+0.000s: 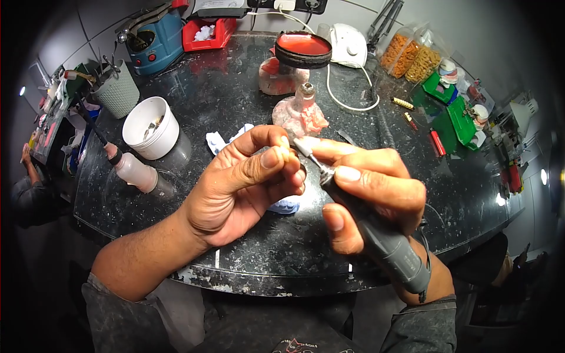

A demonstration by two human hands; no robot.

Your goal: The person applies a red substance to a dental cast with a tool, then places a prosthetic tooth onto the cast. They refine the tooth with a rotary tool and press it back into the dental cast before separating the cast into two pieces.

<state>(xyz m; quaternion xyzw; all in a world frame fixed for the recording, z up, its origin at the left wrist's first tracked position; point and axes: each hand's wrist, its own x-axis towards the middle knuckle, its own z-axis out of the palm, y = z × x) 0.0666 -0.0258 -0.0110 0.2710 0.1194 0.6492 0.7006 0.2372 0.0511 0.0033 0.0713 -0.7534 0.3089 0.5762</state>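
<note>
A dark rotary handpiece [385, 250] is gripped in my right hand [391, 191], the thumb and fingers closed round its front end. Its pale grinding tip [303, 146] points up and left, right at the fingertips of my left hand [235, 185]. That hand pinches a small tooth-coloured piece [286, 143], mostly hidden by thumb and fingers. Below it, a pale blue dental cast [285, 205] lies partly covered on the black bench [235, 259]. More pale blue cast pieces [216, 142] show behind my left wrist and fingers.
At left stand a white tub [152, 132], a pinkish bottle [135, 172] and a grey tool pot [118, 91]. A spirit burner [305, 112] and a red wax dish [303, 44] stand behind my hands. Green trays [462, 120] line the right; another person's arm [29, 165] shows far left.
</note>
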